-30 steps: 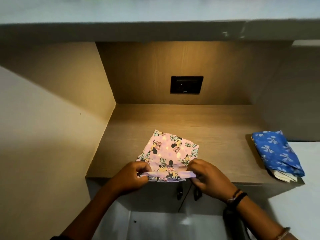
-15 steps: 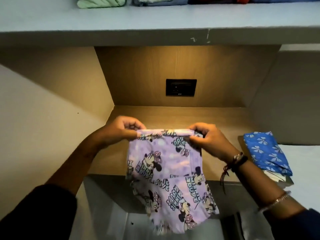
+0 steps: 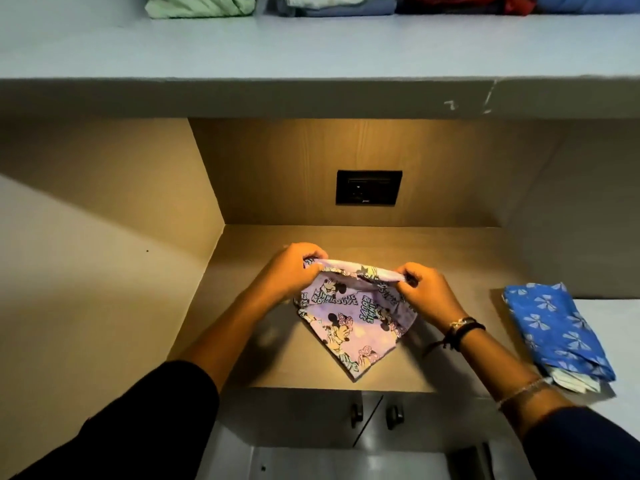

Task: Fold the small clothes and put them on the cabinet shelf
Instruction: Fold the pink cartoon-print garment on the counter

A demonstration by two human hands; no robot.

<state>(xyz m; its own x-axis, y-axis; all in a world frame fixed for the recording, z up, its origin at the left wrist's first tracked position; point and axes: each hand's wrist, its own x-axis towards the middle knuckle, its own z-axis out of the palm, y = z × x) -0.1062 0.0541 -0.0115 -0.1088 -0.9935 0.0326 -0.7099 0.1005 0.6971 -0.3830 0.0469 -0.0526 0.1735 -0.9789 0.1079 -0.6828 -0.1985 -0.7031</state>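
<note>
Up top, the shelf (image 3: 311,53) carries a row of folded clothes (image 3: 201,5). Below it is the lit wooden surface (image 3: 450,258), with a blue cloth (image 3: 554,327) lying well off to the right. Centre stage are the purple shorts (image 3: 349,327), lower corner resting on the surface, waistband lifted. Left hand (image 3: 291,271) and right hand (image 3: 429,296) take one end each, fingers (image 3: 313,254) curled tight on the band, the cloth hanging below them.
</note>
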